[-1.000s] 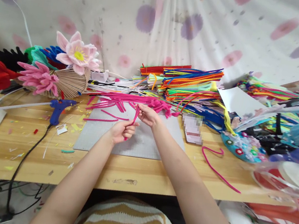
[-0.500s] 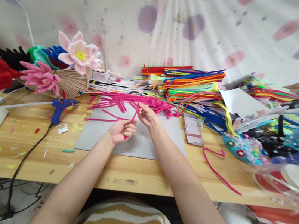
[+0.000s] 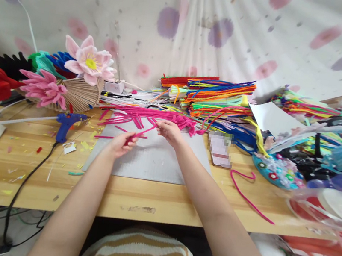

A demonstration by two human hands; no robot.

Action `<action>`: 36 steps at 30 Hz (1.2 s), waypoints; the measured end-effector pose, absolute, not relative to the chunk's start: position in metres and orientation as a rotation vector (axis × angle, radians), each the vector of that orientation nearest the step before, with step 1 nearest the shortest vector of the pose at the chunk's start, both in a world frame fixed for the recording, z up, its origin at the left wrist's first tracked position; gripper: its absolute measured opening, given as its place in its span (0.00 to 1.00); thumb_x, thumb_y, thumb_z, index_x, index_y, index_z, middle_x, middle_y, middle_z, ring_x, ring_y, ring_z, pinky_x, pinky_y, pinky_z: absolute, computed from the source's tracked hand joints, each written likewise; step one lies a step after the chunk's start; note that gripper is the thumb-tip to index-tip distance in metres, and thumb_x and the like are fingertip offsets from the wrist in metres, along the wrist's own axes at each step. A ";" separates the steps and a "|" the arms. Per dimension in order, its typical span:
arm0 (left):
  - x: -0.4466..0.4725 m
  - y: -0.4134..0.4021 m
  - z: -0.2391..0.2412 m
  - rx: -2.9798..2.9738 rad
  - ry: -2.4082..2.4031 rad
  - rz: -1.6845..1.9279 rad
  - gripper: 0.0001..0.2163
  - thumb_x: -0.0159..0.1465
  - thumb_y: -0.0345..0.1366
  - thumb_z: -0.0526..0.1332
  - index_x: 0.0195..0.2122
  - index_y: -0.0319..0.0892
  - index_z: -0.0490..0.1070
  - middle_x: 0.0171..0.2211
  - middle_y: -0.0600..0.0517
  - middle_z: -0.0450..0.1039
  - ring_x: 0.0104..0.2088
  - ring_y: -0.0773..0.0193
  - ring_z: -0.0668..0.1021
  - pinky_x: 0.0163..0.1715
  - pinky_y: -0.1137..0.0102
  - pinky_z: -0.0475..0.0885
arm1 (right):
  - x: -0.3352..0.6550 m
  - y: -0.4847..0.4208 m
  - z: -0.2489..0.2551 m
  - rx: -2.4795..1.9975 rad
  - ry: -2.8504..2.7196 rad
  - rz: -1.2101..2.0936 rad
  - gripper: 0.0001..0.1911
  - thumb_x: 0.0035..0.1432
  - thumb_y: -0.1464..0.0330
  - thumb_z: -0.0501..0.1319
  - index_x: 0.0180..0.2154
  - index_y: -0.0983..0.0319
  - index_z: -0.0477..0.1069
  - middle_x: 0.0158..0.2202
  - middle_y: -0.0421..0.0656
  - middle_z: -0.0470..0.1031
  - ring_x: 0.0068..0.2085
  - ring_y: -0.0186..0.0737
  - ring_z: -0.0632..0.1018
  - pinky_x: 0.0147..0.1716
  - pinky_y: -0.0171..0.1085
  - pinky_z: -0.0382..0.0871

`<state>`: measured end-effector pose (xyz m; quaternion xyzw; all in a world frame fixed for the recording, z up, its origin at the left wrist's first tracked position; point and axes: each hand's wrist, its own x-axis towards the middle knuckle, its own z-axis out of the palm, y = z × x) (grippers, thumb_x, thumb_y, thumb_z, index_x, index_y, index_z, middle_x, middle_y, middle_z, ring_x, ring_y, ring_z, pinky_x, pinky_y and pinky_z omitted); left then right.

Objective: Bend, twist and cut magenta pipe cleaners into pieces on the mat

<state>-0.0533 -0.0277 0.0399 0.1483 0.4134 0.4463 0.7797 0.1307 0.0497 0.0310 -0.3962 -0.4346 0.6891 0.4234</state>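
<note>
A magenta pipe cleaner (image 3: 146,131) is stretched between my two hands above the grey mat (image 3: 156,160). My left hand (image 3: 122,143) is closed around its lower left part. At its upper right end, my right hand (image 3: 168,131) pinches it between thumb and fingers. Just behind the hands lie more magenta pipe cleaners (image 3: 147,113), some straight and some cut short. A bunch of curled magenta pieces (image 3: 185,123) sits beyond my right hand.
A blue glue gun (image 3: 66,125) with a black cord rests at the left, near fuzzy flowers (image 3: 89,61). Bundles of coloured pipe cleaners (image 3: 219,97) are stacked at the back. A phone (image 3: 220,149) and a bent magenta pipe cleaner (image 3: 252,199) lie to the right.
My left hand has moved left and slightly up, away from my right hand. The pipe cleaner between them now slants lower and shows a longer stretch.
</note>
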 end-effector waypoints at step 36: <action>-0.060 -0.014 -0.011 0.689 1.130 1.786 0.15 0.48 0.35 0.66 0.36 0.40 0.66 0.26 0.57 0.68 0.27 0.69 0.76 0.31 0.70 0.74 | 0.082 0.074 0.007 -1.393 -1.926 0.886 0.04 0.46 0.73 0.55 0.28 0.62 0.66 0.28 0.39 0.72 0.30 0.33 0.72 0.32 0.33 0.63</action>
